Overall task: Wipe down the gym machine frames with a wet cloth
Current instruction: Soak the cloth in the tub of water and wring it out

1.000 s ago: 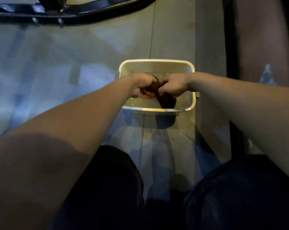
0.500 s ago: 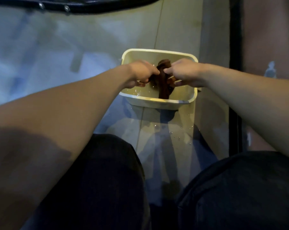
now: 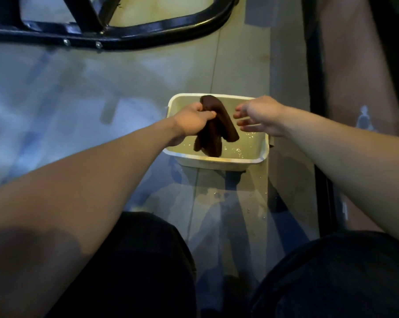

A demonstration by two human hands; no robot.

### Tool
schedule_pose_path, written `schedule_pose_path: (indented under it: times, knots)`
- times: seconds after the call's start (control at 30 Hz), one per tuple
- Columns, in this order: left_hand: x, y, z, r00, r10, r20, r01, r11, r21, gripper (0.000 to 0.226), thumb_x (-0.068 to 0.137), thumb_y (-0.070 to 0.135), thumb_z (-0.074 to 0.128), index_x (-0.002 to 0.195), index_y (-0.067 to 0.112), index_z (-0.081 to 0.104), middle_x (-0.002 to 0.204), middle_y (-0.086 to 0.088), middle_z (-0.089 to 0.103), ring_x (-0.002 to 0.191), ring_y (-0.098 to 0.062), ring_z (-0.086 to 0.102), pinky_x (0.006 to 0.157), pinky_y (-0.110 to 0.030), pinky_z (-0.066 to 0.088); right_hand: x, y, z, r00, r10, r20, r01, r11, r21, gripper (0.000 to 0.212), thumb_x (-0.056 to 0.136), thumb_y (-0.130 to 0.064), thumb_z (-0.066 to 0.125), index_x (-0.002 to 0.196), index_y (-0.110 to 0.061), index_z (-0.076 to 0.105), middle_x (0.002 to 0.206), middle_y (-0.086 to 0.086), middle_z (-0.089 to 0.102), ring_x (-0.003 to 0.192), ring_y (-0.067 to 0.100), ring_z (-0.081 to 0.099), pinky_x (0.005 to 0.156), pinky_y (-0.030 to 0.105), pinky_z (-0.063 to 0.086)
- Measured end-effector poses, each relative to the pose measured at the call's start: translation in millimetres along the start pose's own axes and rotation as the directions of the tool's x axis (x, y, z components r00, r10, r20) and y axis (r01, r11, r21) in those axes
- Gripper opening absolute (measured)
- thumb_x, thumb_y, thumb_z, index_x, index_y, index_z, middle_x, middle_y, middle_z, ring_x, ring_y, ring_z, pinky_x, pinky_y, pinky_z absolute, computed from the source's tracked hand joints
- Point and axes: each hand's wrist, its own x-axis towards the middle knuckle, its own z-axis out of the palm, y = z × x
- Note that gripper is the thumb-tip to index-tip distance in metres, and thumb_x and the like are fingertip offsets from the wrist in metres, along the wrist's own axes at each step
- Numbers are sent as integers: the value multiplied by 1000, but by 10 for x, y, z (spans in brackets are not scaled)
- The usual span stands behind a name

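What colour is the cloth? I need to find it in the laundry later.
Dark brown; the cloth shows in the head view, over the tub.

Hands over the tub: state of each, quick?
Left hand: grips the twisted dark brown wet cloth.
Right hand: open, fingers spread, holding nothing.

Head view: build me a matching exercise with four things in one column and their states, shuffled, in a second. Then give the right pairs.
Things:
1. left hand
2. right hand
3. dark brown twisted cloth
4. cream rectangular plastic tub

States:
A. holds shallow water, stands on the floor
B. fingers spread, holding nothing
C. grips the cloth
D. hangs folded over the tub

Pairs: 1-C, 2-B, 3-D, 4-A
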Motion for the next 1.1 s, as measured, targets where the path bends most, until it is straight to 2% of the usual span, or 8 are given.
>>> schedule_pose_path:
  times: [0.17,0.27,0.4,0.57,0.77,0.9,1.0,1.1]
  knots:
    - [23,88,-101,996,-72,-56,47,934,-354,22,107,25,50,125,15,57,111,-6,71,107,-22,68,84,-36,56,-38,124,-112,977,-33,210,138,850,-508,62,96,-6,68,152,-24,48,136,3,56,122,23,59,99,38,57]
    - [-12,92,-109,990,-132,-59,91,888,-452,24,109,27,45,126,13,56,109,-6,71,106,-21,68,81,-35,56,-53,68,24,965,-184,184,256,805,-536,41,98,-21,72,138,-20,64,133,2,64,121,23,60,103,41,55]
    - [-14,94,-110,976,-196,-93,134,882,-451,22,111,29,39,112,19,58,104,-3,69,106,-19,65,86,-36,55,-67,29,142,944,-304,129,325,793,-515,22,103,-32,64,112,-16,76,113,6,71,106,22,65,97,42,58]
    - [-135,99,-85,940,-326,-104,287,915,-283,19,111,23,43,104,15,59,94,-6,69,77,-16,65,50,-32,57,-80,-19,201,947,-237,216,283,935,-215,17,106,-23,56,110,-15,71,118,4,68,114,20,64,91,31,59]
    - [-174,82,-72,933,-359,-16,352,922,-161,13,104,9,50,106,11,63,96,-7,67,86,-18,67,66,-30,61,-59,-87,306,959,-141,245,133,990,50,15,100,-16,52,105,-13,66,104,6,64,94,21,62,82,30,55]
    - [-225,134,-3,978,-207,0,206,974,95,24,91,18,61,114,11,57,100,-4,61,94,-16,55,87,-31,44,-148,-164,337,977,-65,202,-3,947,320,19,104,-7,41,105,-8,60,94,10,64,76,23,71,67,34,62]
    - [-191,113,91,991,-62,117,42,985,166,55,71,34,78,124,23,65,112,-1,74,108,-16,67,84,-28,53,-196,-211,406,970,-15,243,-76,930,360,18,107,-10,44,114,-7,61,106,12,70,82,19,73,66,31,62]
    - [-166,83,94,998,35,47,-41,991,127,26,95,23,71,120,21,71,98,6,73,84,-3,69,60,-10,49,-237,-251,394,957,-20,291,-28,987,159,14,103,-19,55,99,-15,68,98,4,71,83,12,67,73,24,59]
